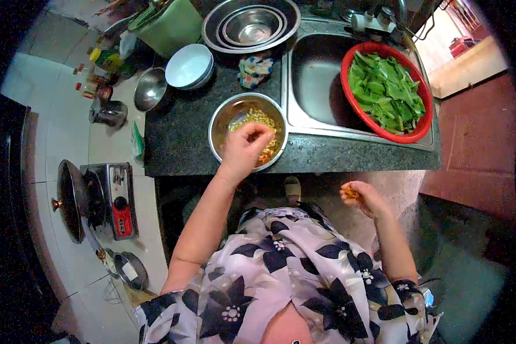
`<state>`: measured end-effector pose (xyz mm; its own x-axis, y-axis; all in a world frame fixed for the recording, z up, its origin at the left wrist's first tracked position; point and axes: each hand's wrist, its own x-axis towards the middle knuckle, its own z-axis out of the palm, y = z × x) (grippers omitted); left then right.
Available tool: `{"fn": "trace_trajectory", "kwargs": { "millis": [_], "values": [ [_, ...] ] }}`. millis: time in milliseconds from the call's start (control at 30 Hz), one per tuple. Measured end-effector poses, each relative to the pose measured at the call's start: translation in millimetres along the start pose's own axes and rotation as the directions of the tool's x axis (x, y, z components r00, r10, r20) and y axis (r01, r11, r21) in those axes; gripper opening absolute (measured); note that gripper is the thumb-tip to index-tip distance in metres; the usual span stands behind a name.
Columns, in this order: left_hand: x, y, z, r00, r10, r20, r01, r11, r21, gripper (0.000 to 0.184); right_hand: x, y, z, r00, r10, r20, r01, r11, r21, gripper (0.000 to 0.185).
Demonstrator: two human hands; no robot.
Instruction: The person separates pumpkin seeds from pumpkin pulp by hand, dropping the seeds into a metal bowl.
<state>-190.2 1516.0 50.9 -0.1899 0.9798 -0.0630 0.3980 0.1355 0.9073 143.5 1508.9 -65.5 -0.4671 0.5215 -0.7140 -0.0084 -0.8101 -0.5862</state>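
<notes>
Over a steel bowl (217, 129) on the dark counter, my left hand (248, 150) is closed, fingertips pinched together; what they hold, if anything, is hidden. Small pale yellow-green pieces (256, 117) lie in the bowl, with some orange bits (265, 155) near its lower right side. My right hand (365, 199) is in front of the counter edge, its fingers curled round an orange piece of food (350, 192).
A red basin (424, 97) of green leaves rests over the right part of the sink (316, 71). Behind the steel bowl are a patterned cloth (254, 70), white bowls (189, 66) and nested steel basins (252, 27). A gas stove (117, 198) stands at left.
</notes>
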Motion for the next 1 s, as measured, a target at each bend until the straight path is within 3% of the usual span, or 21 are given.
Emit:
{"fn": "trace_trajectory", "kwargs": {
  "millis": [133, 267, 400, 533, 633, 767, 833, 900, 1000],
  "values": [
    [4, -13, -5, 0.982, -0.185, -0.039, 0.174, 0.963, -0.205, 0.009, 98, 64, -41, 0.954, 0.0, -0.299, 0.006, 1.0, 0.019, 0.029],
    [9, -27, -23, 0.965, -0.181, -0.188, 0.133, 0.961, -0.244, 0.009, 175, 56, -62, 0.895, -0.131, -0.427, 0.038, 0.975, -0.219, 0.029],
    [1, -27, -39, 0.953, -0.258, -0.159, 0.168, 0.886, -0.432, 0.006, 155, 75, -80, 0.897, -0.126, -0.423, -0.134, 0.835, -0.534, 0.029],
    [-7, -40, -43, 0.952, -0.285, -0.11, 0.131, 0.706, -0.696, 0.008, 86, 69, -69, 0.982, 0.073, -0.177, -0.176, 0.708, -0.684, 0.029],
    [-9, -43, -44, 0.948, -0.281, -0.148, 0.092, 0.688, -0.72, 0.01, 31, 0, 3, 0.994, -0.088, 0.069, 0.111, 0.717, -0.688, 0.026],
    [-15, -42, -48, 0.949, -0.282, -0.141, 0.077, 0.64, -0.764, 0.01, 5, -69, 92, 0.873, -0.37, 0.317, 0.484, 0.575, -0.66, 0.016],
    [-23, -37, -47, 0.943, -0.301, -0.144, 0.086, 0.637, -0.766, 0.012, 17, -89, 134, 0.796, -0.426, 0.429, 0.603, 0.496, -0.625, 0.015],
    [-28, -36, -47, 0.936, -0.318, -0.147, 0.101, 0.647, -0.755, 0.015, 44, -94, 171, 0.684, -0.502, 0.529, 0.714, 0.315, -0.625, 0.015],
    [-34, -37, -55, 0.933, -0.323, -0.158, 0.123, 0.7, -0.703, 0.016, 87, -91, 211, 0.594, -0.413, 0.69, 0.756, -0.008, -0.655, 0.013]
  ]
}}
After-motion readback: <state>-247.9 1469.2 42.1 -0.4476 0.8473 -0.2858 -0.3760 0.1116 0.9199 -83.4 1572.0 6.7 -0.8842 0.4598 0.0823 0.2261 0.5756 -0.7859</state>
